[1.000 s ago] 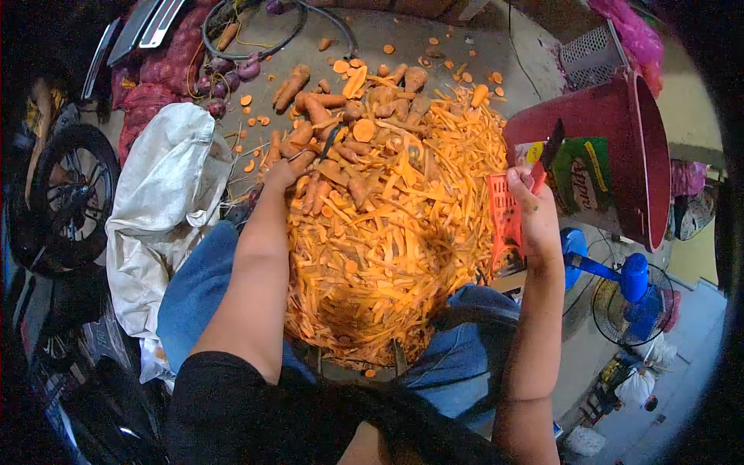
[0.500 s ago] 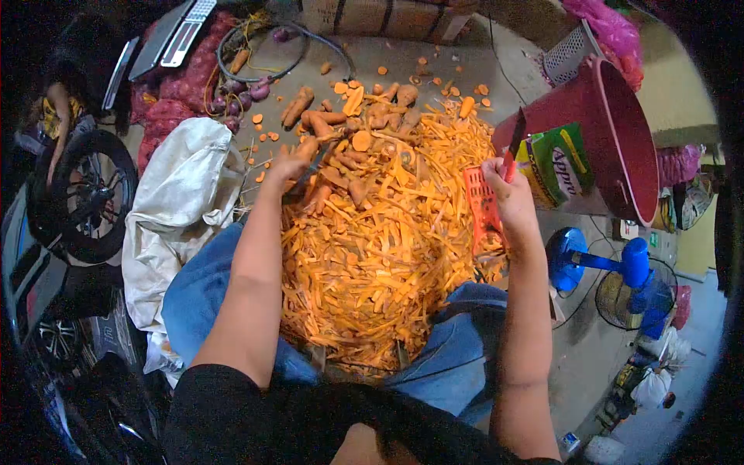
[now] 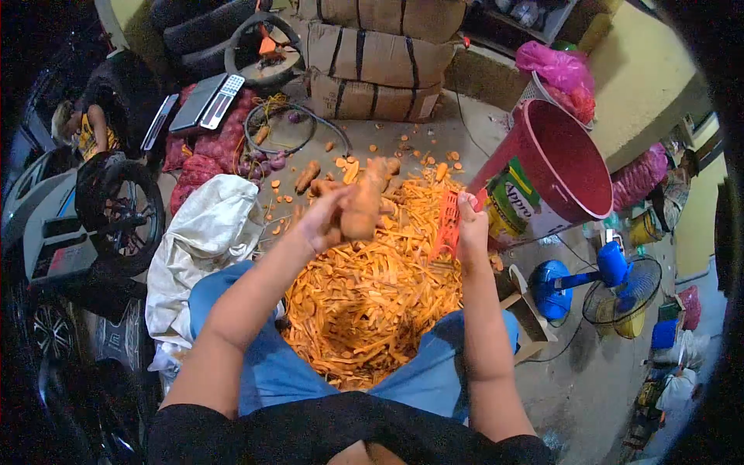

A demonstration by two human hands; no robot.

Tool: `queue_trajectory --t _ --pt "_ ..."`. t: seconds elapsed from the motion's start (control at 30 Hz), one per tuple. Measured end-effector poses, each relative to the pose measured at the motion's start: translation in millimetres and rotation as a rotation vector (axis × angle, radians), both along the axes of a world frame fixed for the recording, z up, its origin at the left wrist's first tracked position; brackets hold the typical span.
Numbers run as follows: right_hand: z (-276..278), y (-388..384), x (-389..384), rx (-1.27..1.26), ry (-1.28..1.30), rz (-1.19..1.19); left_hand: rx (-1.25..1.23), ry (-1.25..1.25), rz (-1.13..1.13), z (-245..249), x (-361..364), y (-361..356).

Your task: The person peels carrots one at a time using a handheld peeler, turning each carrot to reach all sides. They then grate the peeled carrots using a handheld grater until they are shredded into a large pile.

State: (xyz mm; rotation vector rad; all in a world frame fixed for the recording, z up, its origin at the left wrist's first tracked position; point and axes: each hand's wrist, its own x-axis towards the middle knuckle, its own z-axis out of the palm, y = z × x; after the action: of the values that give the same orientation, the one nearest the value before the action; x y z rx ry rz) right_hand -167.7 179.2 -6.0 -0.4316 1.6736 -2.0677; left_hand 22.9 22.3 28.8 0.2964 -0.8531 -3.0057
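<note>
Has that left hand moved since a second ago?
Yes. The left hand has lifted off the orange heap of carrot peelings, towards the person, now gripping a stubby orange carrot.

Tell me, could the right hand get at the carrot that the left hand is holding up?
Probably yes. The carrot is held above the carrot strips, with open air between it and the right hand, though that hand grips a red slotted tool.

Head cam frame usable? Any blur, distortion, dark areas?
Head view: strong fisheye, black vignette at corners and right edge; left hand and its carrot motion-blurred; right hand on the red grid tool sharper; peel pile evenly lit, no glare; wheel at left underexposed.
</note>
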Motion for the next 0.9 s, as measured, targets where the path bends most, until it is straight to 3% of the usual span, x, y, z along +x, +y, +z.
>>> queue_trajectory --t 0.03,0.07,0.13,0.17,0.27,0.3,0.33,0.4,0.47,0.53,0.57,0.7,0.9 --pt "28.0 4.2 21.4 -0.116 -0.197 0.038 0.041 -0.061 0.02 7.0 6.9 16.4" --pt "26.5 8.7 24.1 -0.116 -0.194 0.036 0.041 -0.058 0.018 9.1 15.2 32.2" --pt "22.7 16.7 32.4 -0.207 -0.429 0.057 -0.116 -0.131 0.051 9.2 33.3 58.7" --pt "21.9 24.1 38.0 -0.151 -0.521 0.074 -0.156 -0.274 0.036 0.0 40.7 64.0" --pt "6.3 26.0 57.6 -0.21 -0.545 -0.057 -0.179 -0.401 -0.034 -12.8 52.2 79.1" --pt "7.3 30.6 62.4 -0.15 -0.558 -0.006 -0.004 -0.354 -0.056 -20.1 48.0 77.4" --pt "8.1 31.0 68.0 -0.148 -0.556 -0.01 -0.002 -0.352 -0.06 -26.7 49.5 79.8" --pt "10.2 29.2 78.0 -0.195 -0.489 0.012 0.149 -0.299 0.052 -31.5 48.4 87.0" --pt "-16.9 25.6 72.8 -0.157 -0.446 -0.013 0.113 -0.308 0.053 -43.3 43.9 87.2" --pt "-41.4 23.0 68.4 0.0 -0.256 -0.029 0.128 -0.32 0.091 -70.5 34.1 83.2" --pt "-68.5 15.6 57.9 0.067 -0.027 -0.15 0.112 -0.307 0.087 -72.1 33.4 82.3" --pt "-46.5 8.8 61.9 0.383 0.083 -0.261 0.14 -0.448 0.185 -57.2 23.2 88.9" --pt "-14.1 -6.9 94.2 0.276 0.116 -0.13 0.11 -0.472 0.25 -83.8 7.0 85.6"
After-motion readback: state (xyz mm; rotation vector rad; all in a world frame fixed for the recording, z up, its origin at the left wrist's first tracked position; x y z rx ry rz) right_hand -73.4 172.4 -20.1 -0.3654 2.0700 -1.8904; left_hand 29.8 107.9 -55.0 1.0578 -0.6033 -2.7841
